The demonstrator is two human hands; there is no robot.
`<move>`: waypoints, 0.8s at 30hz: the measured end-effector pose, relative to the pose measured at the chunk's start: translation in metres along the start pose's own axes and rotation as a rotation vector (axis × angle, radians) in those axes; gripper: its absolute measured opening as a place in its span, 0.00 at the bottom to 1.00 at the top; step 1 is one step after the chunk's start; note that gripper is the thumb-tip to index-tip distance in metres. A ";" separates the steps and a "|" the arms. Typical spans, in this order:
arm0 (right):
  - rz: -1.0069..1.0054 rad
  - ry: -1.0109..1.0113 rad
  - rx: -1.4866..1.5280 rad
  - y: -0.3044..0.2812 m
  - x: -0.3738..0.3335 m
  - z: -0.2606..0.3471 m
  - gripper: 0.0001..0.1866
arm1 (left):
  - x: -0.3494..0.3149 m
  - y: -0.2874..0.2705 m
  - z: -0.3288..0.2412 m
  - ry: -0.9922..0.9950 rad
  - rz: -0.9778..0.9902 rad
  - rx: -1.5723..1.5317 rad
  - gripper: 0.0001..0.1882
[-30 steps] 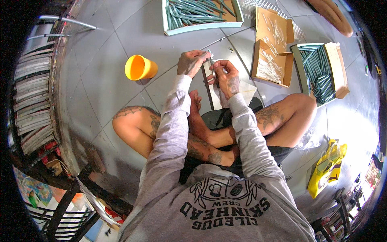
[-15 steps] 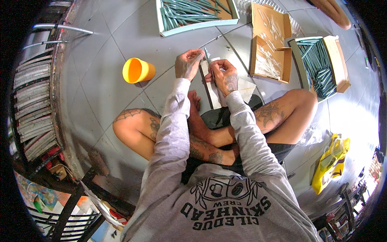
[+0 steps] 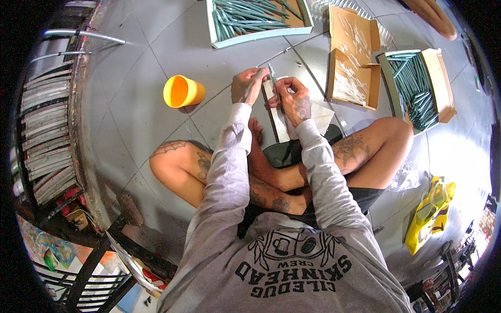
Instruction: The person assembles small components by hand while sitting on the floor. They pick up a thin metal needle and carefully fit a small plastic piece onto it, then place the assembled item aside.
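Observation:
My left hand is closed in a pinch, its fingertips at the slim teal stick that points up and away from me. Just to the right, my right hand also has thumb and fingers pressed together; what sits between them is too small to make out. Beneath both hands lies a long pale block or board with a dark edge, extending toward my crossed legs. A flat white piece lies beside it, under my right wrist.
A yellow cup lies on its side at left. Ahead is a box of teal sticks; to the right stand an open cardboard box of thin white sticks and another teal-stick box. A yellow bag lies at right.
The whole view has shifted slightly. Both hands keep nearly the same place and pinched pose over the pale block.

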State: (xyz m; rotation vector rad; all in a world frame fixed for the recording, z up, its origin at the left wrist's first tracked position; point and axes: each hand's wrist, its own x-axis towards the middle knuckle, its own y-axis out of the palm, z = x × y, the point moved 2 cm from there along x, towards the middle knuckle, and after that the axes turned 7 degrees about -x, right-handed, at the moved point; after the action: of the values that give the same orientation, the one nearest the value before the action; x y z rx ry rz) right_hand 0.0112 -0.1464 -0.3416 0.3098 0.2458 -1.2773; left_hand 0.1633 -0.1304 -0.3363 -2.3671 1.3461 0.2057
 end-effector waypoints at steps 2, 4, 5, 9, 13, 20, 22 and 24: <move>0.001 -0.003 -0.022 -0.001 0.001 -0.001 0.08 | 0.003 0.001 -0.001 0.032 0.001 -0.030 0.23; 0.002 0.004 -0.034 -0.001 0.001 -0.001 0.08 | 0.003 0.002 -0.002 0.024 -0.004 -0.015 0.23; 0.001 -0.001 -0.030 -0.001 0.001 0.000 0.08 | 0.003 0.002 -0.003 -0.002 -0.011 0.015 0.23; 0.000 -0.002 -0.021 -0.001 0.000 0.002 0.09 | 0.002 0.001 -0.006 -0.061 -0.027 0.100 0.24; 0.007 0.003 0.005 -0.001 0.000 0.001 0.09 | 0.001 0.000 -0.006 -0.092 0.007 0.116 0.25; 0.011 -0.017 -0.014 -0.004 0.004 -0.005 0.09 | 0.003 0.004 -0.003 -0.070 0.023 -0.035 0.19; 0.007 -0.015 -0.019 -0.004 0.005 -0.006 0.10 | 0.003 0.004 -0.001 -0.033 0.020 -0.093 0.18; -0.005 -0.005 0.007 -0.003 0.005 -0.006 0.10 | 0.003 0.006 0.002 0.028 0.002 -0.124 0.18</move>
State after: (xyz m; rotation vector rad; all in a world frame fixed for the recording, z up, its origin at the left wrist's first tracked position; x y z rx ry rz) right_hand 0.0094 -0.1496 -0.3492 0.3115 0.2380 -1.2843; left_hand 0.1602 -0.1346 -0.3403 -2.4786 1.3864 0.2639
